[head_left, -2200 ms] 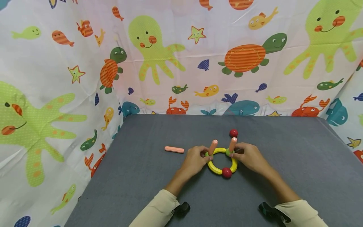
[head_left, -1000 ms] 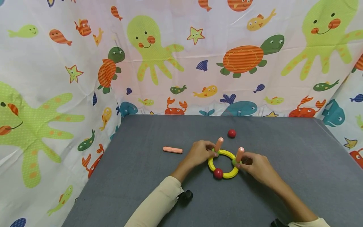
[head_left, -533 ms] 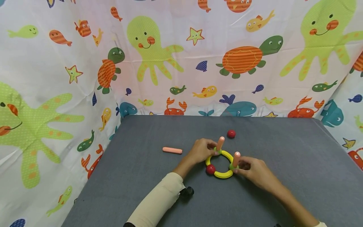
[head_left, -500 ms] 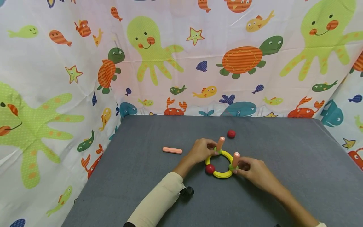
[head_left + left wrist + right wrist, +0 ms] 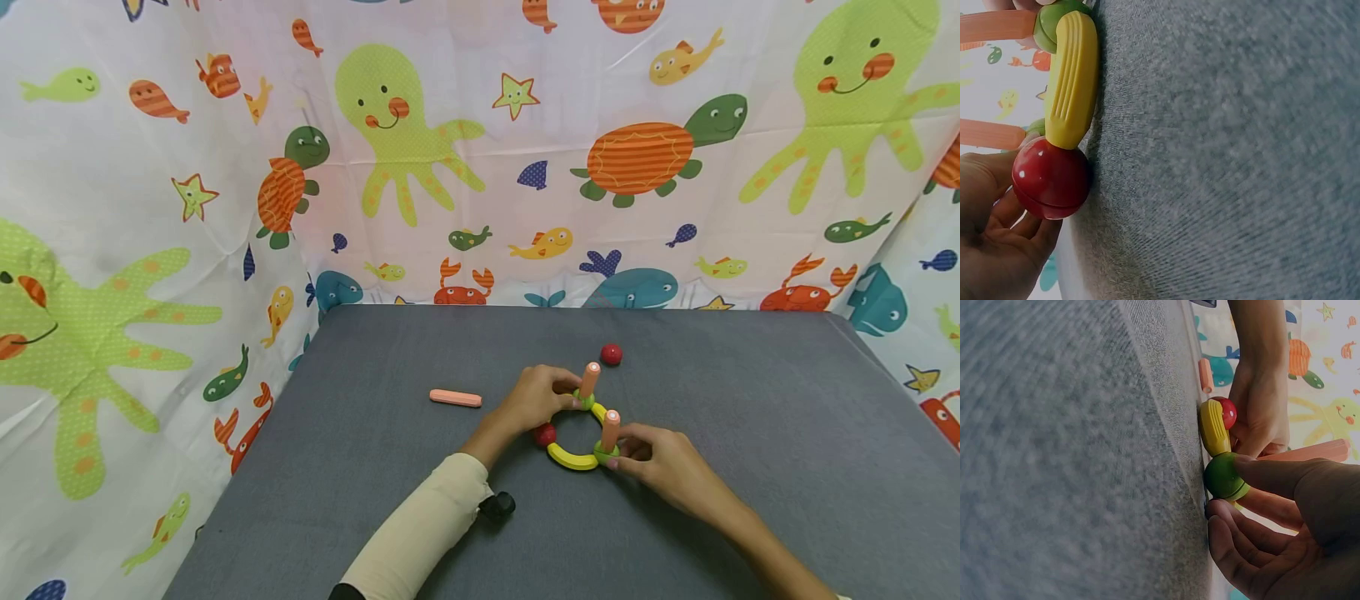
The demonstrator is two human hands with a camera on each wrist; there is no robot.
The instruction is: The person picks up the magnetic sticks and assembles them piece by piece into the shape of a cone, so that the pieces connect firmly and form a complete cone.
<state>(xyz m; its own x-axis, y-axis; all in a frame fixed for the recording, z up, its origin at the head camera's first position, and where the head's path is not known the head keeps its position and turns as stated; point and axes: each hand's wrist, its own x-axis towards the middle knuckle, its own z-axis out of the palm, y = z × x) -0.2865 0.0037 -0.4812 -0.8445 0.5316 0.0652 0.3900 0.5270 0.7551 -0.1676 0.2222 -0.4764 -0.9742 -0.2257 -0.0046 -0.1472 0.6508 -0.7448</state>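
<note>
Yellow curved sticks form a ring on the table, joined by a red ball and two green balls. An upright peach stick stands in the far green ball, and another peach stick in the near green ball. My left hand pinches the far green ball; its fingertips are partly hidden. At the ring's right side, my right hand pinches the near green ball between thumb and fingers, as the right wrist view shows. The ring's red ball lies in front of my left hand in the left wrist view.
A loose red ball lies beyond the ring. A loose peach stick lies to the left of my left hand. The grey cloth-covered table ends at a patterned curtain at the back and sides.
The ring has turned clockwise: its red ball has gone from the near side to the left. My right hand has come nearer and leftward with its green ball; my left has shifted slightly farther away.
</note>
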